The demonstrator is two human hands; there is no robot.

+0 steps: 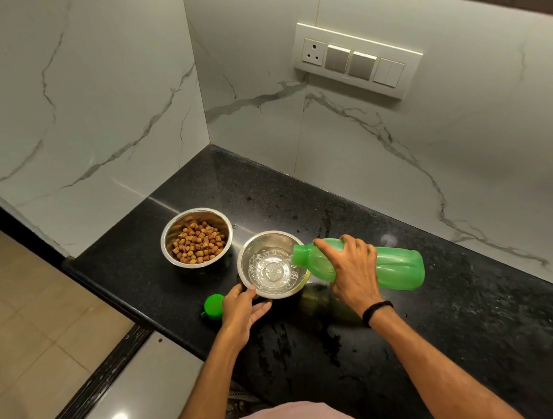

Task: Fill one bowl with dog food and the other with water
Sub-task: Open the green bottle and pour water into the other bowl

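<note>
Two steel bowls stand on the black granite counter (452, 310). The far-left bowl (167, 233) holds brown dog food kibble (198, 242). The nearer bowl (247, 252) has a shallow pool of water (270, 272) in it. My right hand (352, 269) grips a green plastic bottle (398, 266) tipped on its side, its open mouth over that bowl's right rim, and a thin stream of water runs out. My left hand (242, 311) touches the nearer bowl's front-left rim, fingers curled around it. The bottle's green cap (213, 305) lies on the counter just left of my left hand.
White marble walls close the counter at the back and left, meeting in a corner. A switch and socket panel (356, 59) is on the right wall. The counter edge drops off at the left to a tiled floor (21, 307). Wet patches mark the counter near me.
</note>
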